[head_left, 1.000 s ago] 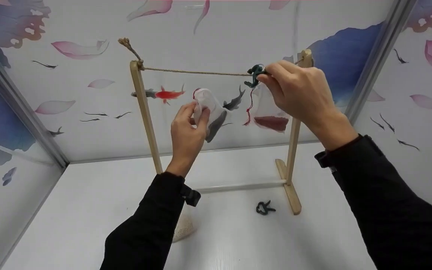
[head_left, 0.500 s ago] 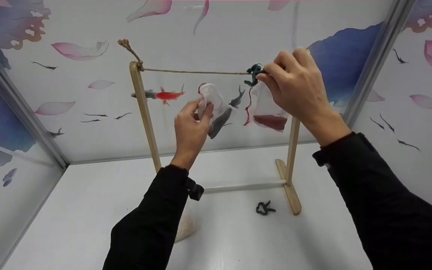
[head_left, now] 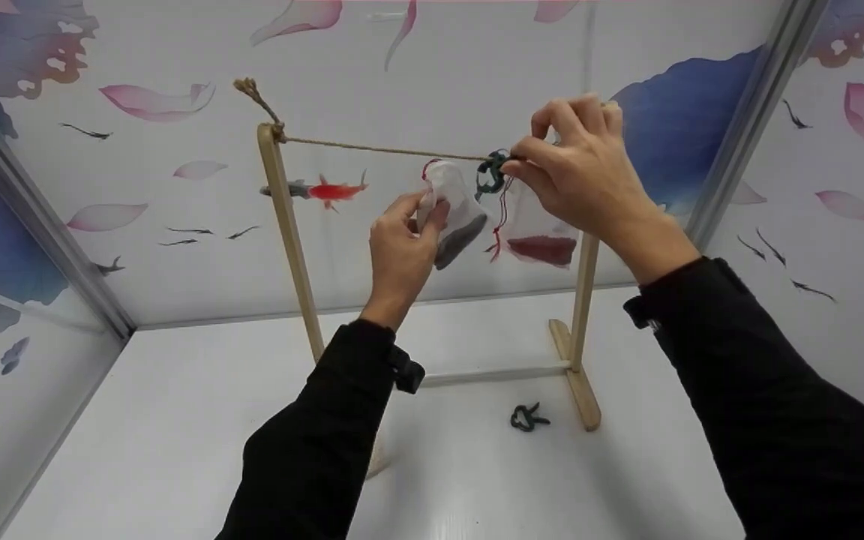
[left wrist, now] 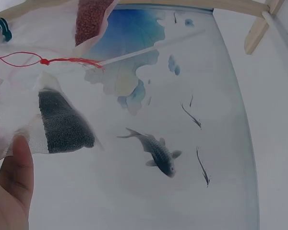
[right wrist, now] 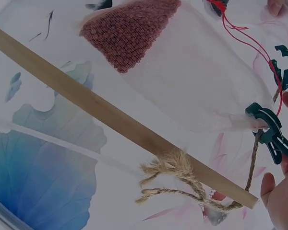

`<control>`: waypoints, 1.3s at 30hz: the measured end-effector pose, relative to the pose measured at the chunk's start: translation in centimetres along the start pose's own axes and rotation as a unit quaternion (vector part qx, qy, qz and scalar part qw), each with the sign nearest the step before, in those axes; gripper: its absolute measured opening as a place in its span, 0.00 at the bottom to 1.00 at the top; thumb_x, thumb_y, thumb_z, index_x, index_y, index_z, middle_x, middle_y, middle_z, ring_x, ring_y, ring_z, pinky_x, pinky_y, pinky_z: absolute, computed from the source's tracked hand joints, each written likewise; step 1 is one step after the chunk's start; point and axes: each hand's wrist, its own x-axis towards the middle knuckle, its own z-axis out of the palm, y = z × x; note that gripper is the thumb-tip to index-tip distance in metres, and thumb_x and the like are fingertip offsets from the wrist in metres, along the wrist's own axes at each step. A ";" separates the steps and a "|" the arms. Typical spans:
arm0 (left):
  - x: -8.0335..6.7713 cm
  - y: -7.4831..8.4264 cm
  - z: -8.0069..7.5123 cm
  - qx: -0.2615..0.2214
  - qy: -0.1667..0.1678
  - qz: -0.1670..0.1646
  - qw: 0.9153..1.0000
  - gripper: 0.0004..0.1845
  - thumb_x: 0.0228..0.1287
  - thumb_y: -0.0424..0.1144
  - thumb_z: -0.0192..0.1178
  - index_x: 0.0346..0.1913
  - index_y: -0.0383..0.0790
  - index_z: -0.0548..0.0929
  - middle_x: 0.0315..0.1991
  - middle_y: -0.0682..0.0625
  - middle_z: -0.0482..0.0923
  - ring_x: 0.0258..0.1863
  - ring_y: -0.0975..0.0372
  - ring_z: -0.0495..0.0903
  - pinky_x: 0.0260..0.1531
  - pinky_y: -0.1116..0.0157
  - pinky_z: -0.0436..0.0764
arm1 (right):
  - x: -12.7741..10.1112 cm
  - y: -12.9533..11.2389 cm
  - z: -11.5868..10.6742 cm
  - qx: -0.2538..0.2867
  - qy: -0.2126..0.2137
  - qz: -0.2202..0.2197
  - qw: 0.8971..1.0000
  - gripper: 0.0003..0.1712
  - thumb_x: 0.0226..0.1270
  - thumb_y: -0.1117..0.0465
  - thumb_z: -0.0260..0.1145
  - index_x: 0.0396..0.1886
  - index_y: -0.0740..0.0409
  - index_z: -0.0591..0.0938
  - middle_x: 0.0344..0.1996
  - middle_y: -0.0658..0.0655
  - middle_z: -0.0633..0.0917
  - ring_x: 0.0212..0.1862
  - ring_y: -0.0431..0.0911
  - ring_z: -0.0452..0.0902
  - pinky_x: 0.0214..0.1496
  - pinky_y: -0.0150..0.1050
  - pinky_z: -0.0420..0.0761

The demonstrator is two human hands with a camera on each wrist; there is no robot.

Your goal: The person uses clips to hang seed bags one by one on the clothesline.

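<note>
A wooden rack carries a twine rope between its two posts. My left hand pinches a white mesh bag with dark grey filling and holds it up just under the rope. From the left wrist the same bag lies against my thumb. My right hand pinches a dark green clip on the rope, right beside that bag's top. A second mesh bag with red filling hangs behind it; this red-filled bag is held by a green clip.
Another dark green clip lies on the white table near the rack's right foot. A pale bag shows partly under my left sleeve. Patterned walls close in the back and both sides.
My left hand has lifted the grey-filled bag up and to the right, toward the clip. My right hand has shifted the clip a little left and down, and the rope now dips there.
</note>
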 end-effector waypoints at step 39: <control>-0.3 1.1 1.0 -0.101 -0.123 -0.106 0.981 0.15 0.73 0.44 0.63 0.53 0.37 0.83 0.46 0.47 0.84 0.44 0.58 0.85 0.43 0.60 0.83 | -0.8 -1.5 0.5 0.049 -0.052 0.059 0.996 0.29 0.77 0.43 0.60 0.68 0.55 0.78 0.51 0.62 0.79 0.58 0.60 0.65 0.56 0.63 0.57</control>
